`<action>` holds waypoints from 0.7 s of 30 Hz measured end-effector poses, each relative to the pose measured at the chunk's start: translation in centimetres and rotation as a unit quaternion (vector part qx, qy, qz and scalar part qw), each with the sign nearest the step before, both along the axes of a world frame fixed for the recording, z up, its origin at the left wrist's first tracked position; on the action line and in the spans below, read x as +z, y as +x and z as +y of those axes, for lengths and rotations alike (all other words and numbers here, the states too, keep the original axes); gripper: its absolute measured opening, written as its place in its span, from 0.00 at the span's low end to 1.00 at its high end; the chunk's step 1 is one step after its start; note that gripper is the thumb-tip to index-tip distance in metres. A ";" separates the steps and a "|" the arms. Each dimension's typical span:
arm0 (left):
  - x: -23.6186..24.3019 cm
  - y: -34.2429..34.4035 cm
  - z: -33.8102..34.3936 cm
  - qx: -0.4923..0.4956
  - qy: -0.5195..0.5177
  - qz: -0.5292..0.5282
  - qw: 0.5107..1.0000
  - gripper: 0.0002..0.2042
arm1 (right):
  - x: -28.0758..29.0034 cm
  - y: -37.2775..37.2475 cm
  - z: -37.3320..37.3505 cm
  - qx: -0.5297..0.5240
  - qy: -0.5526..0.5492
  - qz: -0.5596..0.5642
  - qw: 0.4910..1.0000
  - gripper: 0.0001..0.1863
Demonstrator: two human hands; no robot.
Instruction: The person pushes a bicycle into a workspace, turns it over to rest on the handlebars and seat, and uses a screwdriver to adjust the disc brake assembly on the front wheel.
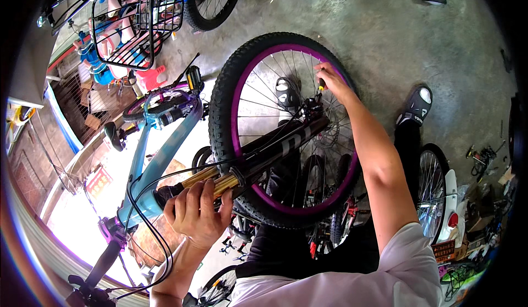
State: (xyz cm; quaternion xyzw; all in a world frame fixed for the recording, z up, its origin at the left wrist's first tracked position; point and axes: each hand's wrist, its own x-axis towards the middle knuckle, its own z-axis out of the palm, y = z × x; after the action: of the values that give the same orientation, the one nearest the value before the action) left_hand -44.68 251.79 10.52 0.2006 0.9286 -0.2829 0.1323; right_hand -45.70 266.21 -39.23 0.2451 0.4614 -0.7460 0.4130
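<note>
My left hand [197, 212] is wrapped round the gold upper tubes of a bicycle's suspension fork [294, 142], close to the light blue frame [171, 146]. The fork's black lower legs reach across a wheel with a knobby tyre and a purple rim [237, 104]. Over the far right part of the spokes, my right hand [331, 80] grips a screwdriver-like tool [322, 85] with a black and yellow handle. Its lower end meets the brake caliper [312, 108] by the disc rotor; the exact contact is too small to tell. Black cables run along the fork.
The purple stem and handlebar [109, 252] stick out at lower left. A bicycle with a black wire basket [137, 26] stands at far left. Another wheel [432, 191] with a white mudguard is to my right. My shoes [416, 104] rest on the concrete floor [379, 32].
</note>
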 end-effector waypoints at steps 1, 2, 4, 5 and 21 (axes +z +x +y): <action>-0.1 0.0 0.0 0.000 0.003 0.000 1.000 0.17 | -0.7 0.5 0.1 0.003 -0.001 0.001 1.000 0.20; -0.1 0.0 0.1 -0.002 0.002 0.002 1.000 0.17 | -1.4 0.9 0.4 0.006 -0.002 0.002 1.000 0.22; -0.2 0.0 0.1 -0.004 0.000 0.007 1.000 0.17 | -1.6 1.4 0.5 0.008 0.011 0.004 1.000 0.23; -0.1 0.2 0.1 -0.001 0.000 0.005 1.000 0.17 | -0.6 1.3 0.2 0.008 0.025 0.006 1.000 0.22; -0.4 0.4 -0.5 -0.013 0.027 0.031 0.999 0.17 | -4.6 2.3 -0.9 0.118 0.256 0.351 0.893 0.18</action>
State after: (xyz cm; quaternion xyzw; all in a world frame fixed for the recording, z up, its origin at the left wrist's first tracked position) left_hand -44.25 251.26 10.13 0.2069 0.9368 -0.2658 0.0945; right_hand -43.37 265.34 -43.88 0.0083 0.7768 -0.5852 0.2325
